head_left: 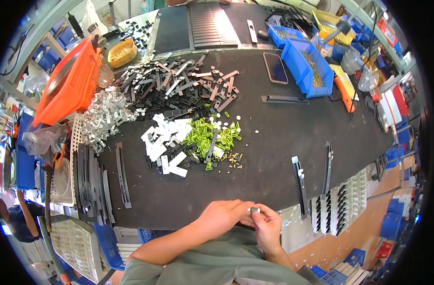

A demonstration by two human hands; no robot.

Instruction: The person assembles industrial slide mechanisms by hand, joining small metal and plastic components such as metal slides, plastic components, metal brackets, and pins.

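Note:
At the bench's near edge my two hands meet. My left hand (221, 218) is closed, its fingertips at one end of a small dark part with whitish ends (255, 210). Thumb and fingers of my right hand (268, 227) pinch that same part; its exact kind is too small to tell. Beyond my hands lie a pile of green oblong rings (202, 135), white rectangular pieces (156, 146) and tiny brass-coloured bits (236, 160). Farther back spreads a large heap of dark and brownish metal strips (179, 85).
Long dark bars (91, 185) line the left edge, below silvery clips (105, 114) and an orange basket (67, 85). Two assembled bars (300, 185) lie at right, beside a white rack (338, 204). A phone (275, 68) and blue bins (305, 71) stand at back right.

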